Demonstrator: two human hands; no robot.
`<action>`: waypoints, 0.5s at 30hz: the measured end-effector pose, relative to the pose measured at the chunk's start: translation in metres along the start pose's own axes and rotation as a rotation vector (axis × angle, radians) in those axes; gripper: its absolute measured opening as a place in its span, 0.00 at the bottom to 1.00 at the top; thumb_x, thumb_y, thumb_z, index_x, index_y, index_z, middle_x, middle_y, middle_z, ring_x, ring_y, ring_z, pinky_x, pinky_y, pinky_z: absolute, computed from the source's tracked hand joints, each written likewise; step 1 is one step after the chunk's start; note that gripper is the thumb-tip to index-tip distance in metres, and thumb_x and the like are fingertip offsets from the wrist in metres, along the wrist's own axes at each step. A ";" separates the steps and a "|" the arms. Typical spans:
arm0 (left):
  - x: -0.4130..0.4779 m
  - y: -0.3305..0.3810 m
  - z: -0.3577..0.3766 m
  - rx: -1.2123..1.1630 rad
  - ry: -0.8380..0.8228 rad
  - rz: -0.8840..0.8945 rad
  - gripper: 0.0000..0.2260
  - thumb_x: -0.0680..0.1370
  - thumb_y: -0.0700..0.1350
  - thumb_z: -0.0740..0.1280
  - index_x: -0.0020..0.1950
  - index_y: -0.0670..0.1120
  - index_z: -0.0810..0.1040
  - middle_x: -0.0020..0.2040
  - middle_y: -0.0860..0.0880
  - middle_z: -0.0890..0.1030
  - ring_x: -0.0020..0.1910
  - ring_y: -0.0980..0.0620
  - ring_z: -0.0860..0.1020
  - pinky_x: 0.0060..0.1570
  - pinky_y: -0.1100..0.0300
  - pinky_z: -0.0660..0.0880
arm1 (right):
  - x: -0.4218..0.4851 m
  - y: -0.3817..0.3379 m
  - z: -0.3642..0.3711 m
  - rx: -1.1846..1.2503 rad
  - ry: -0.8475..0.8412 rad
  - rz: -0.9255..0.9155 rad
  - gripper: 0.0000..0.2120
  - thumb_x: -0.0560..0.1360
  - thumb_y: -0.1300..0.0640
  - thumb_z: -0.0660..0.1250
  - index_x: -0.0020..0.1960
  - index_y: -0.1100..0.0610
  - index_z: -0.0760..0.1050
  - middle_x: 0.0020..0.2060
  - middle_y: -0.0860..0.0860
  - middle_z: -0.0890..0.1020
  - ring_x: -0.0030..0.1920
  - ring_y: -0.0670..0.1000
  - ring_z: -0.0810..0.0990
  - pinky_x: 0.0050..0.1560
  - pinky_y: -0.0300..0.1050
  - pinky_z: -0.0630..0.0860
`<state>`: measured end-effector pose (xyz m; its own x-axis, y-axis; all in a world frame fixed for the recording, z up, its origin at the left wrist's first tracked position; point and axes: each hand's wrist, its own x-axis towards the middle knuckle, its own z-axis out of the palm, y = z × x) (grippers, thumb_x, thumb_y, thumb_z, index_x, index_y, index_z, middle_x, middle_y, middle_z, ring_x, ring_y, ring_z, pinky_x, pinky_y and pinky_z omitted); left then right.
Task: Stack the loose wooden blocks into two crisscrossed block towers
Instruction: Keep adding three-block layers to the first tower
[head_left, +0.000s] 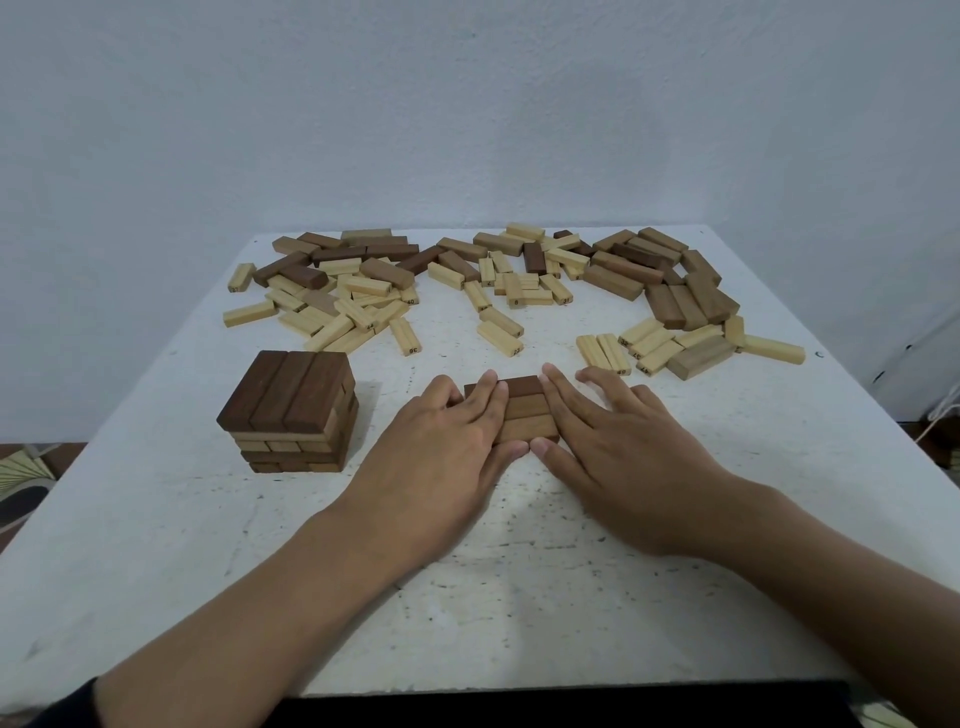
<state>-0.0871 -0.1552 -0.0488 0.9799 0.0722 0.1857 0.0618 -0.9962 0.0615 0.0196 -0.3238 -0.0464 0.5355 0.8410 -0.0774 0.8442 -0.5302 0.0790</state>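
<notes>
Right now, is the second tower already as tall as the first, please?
No, the block row is one layer, while the tower stands several layers high.

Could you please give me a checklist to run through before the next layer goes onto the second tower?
1. Base layer: three brown blocks lie side by side, touching: ok.
2. Block ends flush: both hands cover them: cannot tell.
3. Left hand and right hand: fingers straight against the layer's sides, holding nothing: ok.
4. First tower: upright, crisscrossed, apart from the base layer: ok.
5. Loose blocks: plenty lie beyond the base layer, brown ones among them: ok.
</notes>
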 end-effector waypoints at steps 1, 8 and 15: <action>0.000 0.000 -0.001 -0.002 -0.001 0.000 0.37 0.79 0.64 0.36 0.81 0.47 0.60 0.80 0.52 0.64 0.60 0.53 0.67 0.60 0.56 0.72 | 0.000 0.000 0.000 0.006 -0.001 0.001 0.42 0.73 0.36 0.22 0.82 0.54 0.38 0.82 0.49 0.42 0.79 0.53 0.46 0.76 0.50 0.54; 0.002 0.000 -0.009 -0.050 -0.011 0.006 0.32 0.81 0.63 0.44 0.82 0.49 0.57 0.81 0.56 0.60 0.65 0.55 0.63 0.64 0.63 0.64 | 0.001 0.006 -0.007 -0.018 0.005 -0.034 0.42 0.75 0.35 0.26 0.83 0.54 0.46 0.82 0.49 0.50 0.78 0.53 0.52 0.74 0.50 0.60; 0.004 -0.006 -0.006 -0.132 -0.002 0.021 0.31 0.82 0.64 0.51 0.80 0.47 0.65 0.72 0.57 0.69 0.58 0.55 0.65 0.57 0.63 0.67 | 0.011 0.017 -0.036 0.394 -0.004 -0.030 0.42 0.76 0.31 0.60 0.82 0.50 0.53 0.77 0.43 0.63 0.76 0.44 0.53 0.71 0.43 0.58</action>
<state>-0.0844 -0.1489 -0.0427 0.9811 0.0509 0.1867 0.0155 -0.9823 0.1866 0.0388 -0.3201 -0.0105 0.5098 0.8568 -0.0778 0.8043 -0.5067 -0.3104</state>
